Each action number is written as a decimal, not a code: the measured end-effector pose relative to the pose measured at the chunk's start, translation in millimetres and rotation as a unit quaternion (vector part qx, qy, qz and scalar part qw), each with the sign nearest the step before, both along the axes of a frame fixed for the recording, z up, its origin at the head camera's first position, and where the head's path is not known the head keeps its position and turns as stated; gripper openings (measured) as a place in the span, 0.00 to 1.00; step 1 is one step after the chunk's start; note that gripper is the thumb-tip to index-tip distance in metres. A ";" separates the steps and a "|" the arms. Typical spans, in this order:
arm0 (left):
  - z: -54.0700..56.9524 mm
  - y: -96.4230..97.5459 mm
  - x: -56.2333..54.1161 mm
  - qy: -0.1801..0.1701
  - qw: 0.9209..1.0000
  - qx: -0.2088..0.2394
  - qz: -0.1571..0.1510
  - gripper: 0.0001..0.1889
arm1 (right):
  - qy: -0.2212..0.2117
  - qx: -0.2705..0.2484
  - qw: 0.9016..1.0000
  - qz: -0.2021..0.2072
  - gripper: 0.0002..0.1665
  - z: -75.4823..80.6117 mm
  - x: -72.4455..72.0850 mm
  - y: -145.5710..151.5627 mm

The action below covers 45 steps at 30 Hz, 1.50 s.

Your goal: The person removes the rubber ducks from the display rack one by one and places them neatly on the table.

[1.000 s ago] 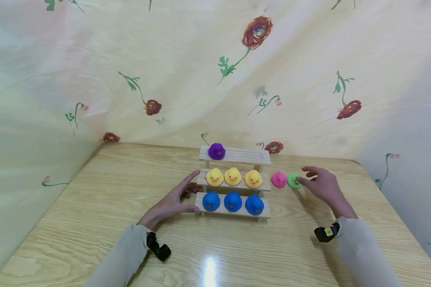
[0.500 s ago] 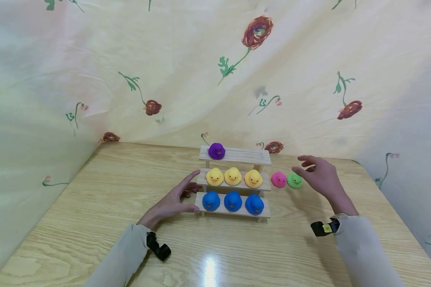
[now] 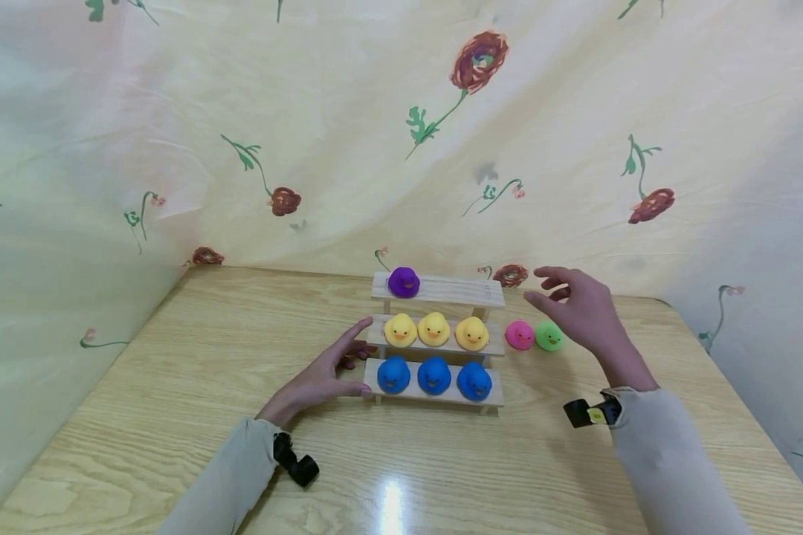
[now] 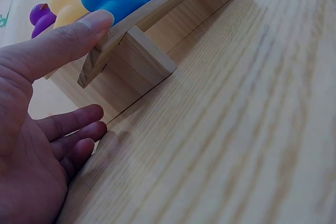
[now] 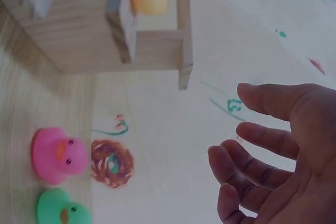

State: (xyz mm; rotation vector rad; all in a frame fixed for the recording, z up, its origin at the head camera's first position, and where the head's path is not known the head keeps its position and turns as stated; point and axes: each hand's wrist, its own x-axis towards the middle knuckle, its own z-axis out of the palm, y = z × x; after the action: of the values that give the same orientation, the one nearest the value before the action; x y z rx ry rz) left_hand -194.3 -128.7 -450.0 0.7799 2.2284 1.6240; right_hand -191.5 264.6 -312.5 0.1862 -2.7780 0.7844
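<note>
A three-step wooden display stand holds rubber ducks. Blue ducks line the bottom step, yellow ducks the middle one, and a single purple duck sits at the left of the top step. My left hand rests against the stand's left end, thumb on the bottom step's edge and index finger reaching to the middle step. Up in the air to the right of the stand is my right hand, holding nothing, its fingers loosely bent and apart. Below it on the table are a pink duck and a green duck.
The wood-grain table runs back to a floral cloth hung behind and at both sides. Black wrist cameras are strapped over both sleeves. The top step's plank is bare to the right of the purple duck.
My right hand has risen off the green duck and moved up and to the left, carrying nothing. The left hand, the stand and the ducks stay where they were.
</note>
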 end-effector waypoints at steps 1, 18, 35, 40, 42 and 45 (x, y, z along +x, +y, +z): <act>-0.1 -0.1 -0.1 -0.001 1.000 0.000 0.001 0.55 | 0.002 -0.001 1.000 0.003 0.29 2.3 0.1 -3.2; -2.6 -0.7 -1.6 0.003 1.000 0.001 0.001 0.55 | 0.002 -0.029 0.998 0.055 0.26 19.8 -9.6 -61.5; -3.2 -0.1 -0.6 0.001 1.000 0.002 -0.001 0.55 | -0.020 -0.027 0.994 0.105 0.28 14.5 -23.6 -109.5; -3.4 -0.1 -0.5 0.004 1.000 0.004 -0.002 0.55 | -0.022 -0.021 0.992 0.124 0.28 11.5 -24.3 -118.5; -3.3 -0.1 -0.4 0.004 1.000 0.005 -0.003 0.55 | -0.020 -0.014 0.991 0.131 0.28 10.1 -25.3 -121.6; -3.0 0.0 -0.2 0.002 1.000 0.005 -0.002 0.55 | -0.021 -0.010 0.990 0.138 0.29 8.1 -27.2 -126.3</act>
State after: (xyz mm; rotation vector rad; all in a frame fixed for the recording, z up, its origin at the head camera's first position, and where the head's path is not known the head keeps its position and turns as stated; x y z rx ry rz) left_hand -194.5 -128.7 -452.9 0.7905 2.2221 1.6336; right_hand -218.7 138.3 -304.4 0.5655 -2.8181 0.8862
